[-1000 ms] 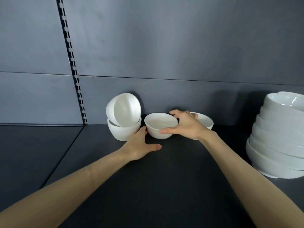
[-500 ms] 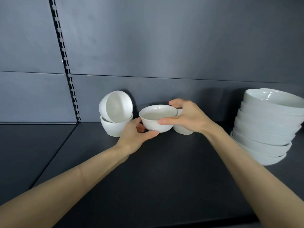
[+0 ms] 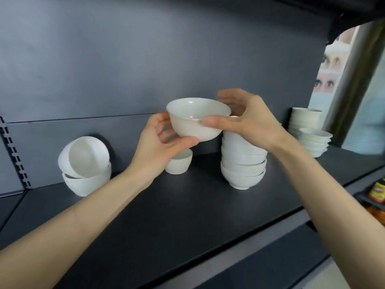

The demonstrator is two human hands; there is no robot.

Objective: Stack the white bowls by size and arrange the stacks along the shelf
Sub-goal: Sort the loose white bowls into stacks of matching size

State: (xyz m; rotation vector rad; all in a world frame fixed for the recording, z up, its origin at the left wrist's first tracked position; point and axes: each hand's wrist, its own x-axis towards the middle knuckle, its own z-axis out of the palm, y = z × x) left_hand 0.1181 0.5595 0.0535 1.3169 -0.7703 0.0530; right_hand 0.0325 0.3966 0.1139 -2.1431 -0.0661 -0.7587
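Both hands hold one white bowl (image 3: 198,119) upright in the air above the dark shelf (image 3: 187,209). My left hand (image 3: 160,147) cups its underside and left wall; my right hand (image 3: 248,119) pinches its right rim. Just right of the bowl and lower stands a stack of several white bowls (image 3: 242,163), its top partly hidden by my right hand. A small white bowl (image 3: 179,163) sits on the shelf under my left hand. At the left, one bowl lies tilted on its side (image 3: 83,157) in another upright bowl (image 3: 87,182).
Two more stacks of white dishes (image 3: 306,119) (image 3: 314,140) stand far right on the shelf. The grey back panel (image 3: 145,59) is close behind. A slotted upright rail (image 3: 14,153) runs at the left. Packaged goods (image 3: 377,192) lie on a lower shelf at right.
The bowl has been lifted off the shelf and carried up and to the right, next to the tall stack. My view has swung right, showing more stacks.
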